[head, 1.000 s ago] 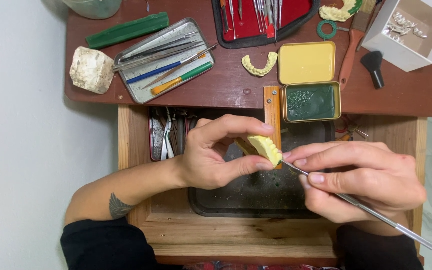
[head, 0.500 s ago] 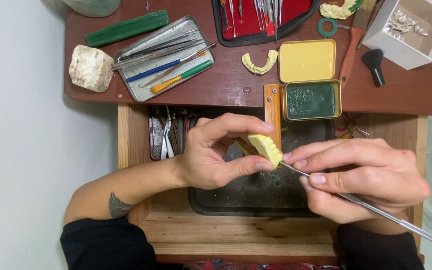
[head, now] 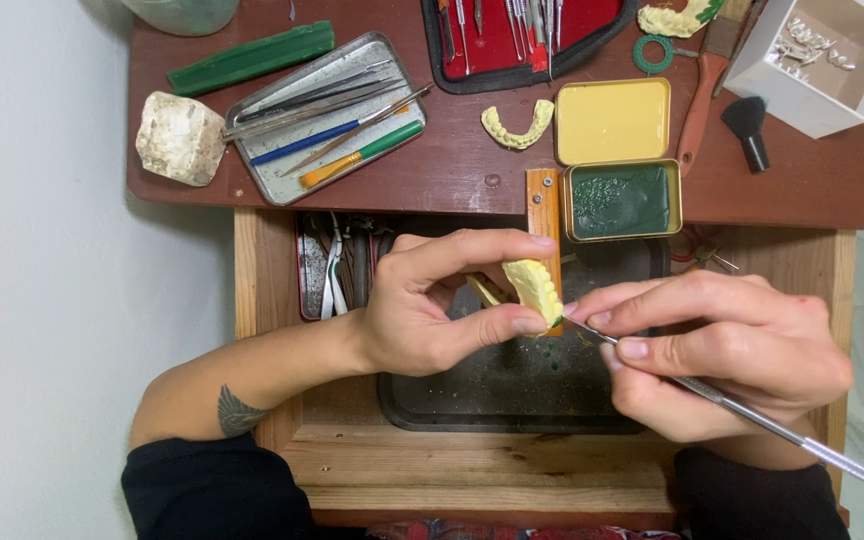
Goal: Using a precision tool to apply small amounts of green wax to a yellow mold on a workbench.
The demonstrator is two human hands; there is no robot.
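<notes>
Nothing has moved: left hand [head: 422, 315] pinches the pale-yellow dental cast [head: 535, 290] above the black tray [head: 472, 400]; right hand [head: 727, 355] grips the metal tool [head: 752, 415], its tip at the cast's lower edge.

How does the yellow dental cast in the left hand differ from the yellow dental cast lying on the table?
The held dental cast is pinched between the left hand fingers above the dark tray; the table dental cast lies free on the red-brown table. The held one meets the metal instrument; the other is untouched and shows its whole arch. Both are pale yellow.
</notes>
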